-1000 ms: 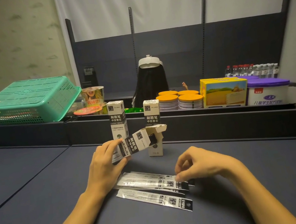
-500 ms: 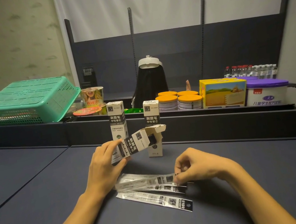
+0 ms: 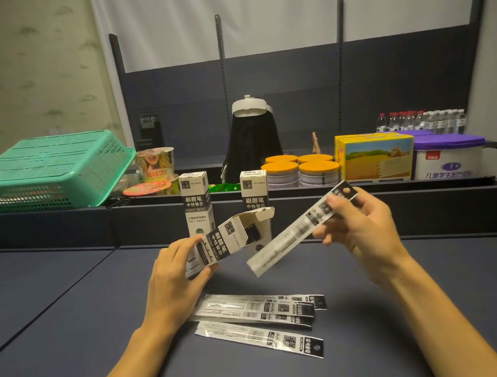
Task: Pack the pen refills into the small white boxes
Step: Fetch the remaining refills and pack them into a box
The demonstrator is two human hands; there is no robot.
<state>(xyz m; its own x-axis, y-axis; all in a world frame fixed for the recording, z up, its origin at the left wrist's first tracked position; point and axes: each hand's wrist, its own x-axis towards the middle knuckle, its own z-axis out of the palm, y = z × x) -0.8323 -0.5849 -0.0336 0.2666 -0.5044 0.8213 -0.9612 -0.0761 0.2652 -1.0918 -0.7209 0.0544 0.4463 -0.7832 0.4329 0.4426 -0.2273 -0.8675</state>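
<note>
Both forearms reach forward over the dark blue-grey bench [image 3: 65,312], hands raised above it.

Left hand [image 3: 174,280]: back of hand to the camera, fingers curled round the lower end of a small white cardboard box with black printed bands [image 3: 222,245]. The thumb lies along the box's upper side. The box is tilted, its open end pointing up and to the right, top flap standing open.

Right hand [image 3: 359,229]: palm turned partly inward, thumb and fingers pinching the upper black-printed end of a long flat clear sleeve of pen refills [image 3: 298,231]. The sleeve slants down and to the left; its free lower end hangs just beside the box's open mouth, below and to the right of it, not inside.

On the bench below the hands, several more clear refill sleeves with black labels [image 3: 257,319] lie flat, overlapping, apart from both hands.

Behind the hands two upright white boxes with black lettering stand on the bench: a taller closed box [image 3: 196,202] on the left, a second box [image 3: 254,194] partly hidden by the held one.

Far ledge: an upturned green plastic basket [image 3: 48,173], orange-lidded tins [image 3: 302,170], a yellow carton [image 3: 376,158].
</note>
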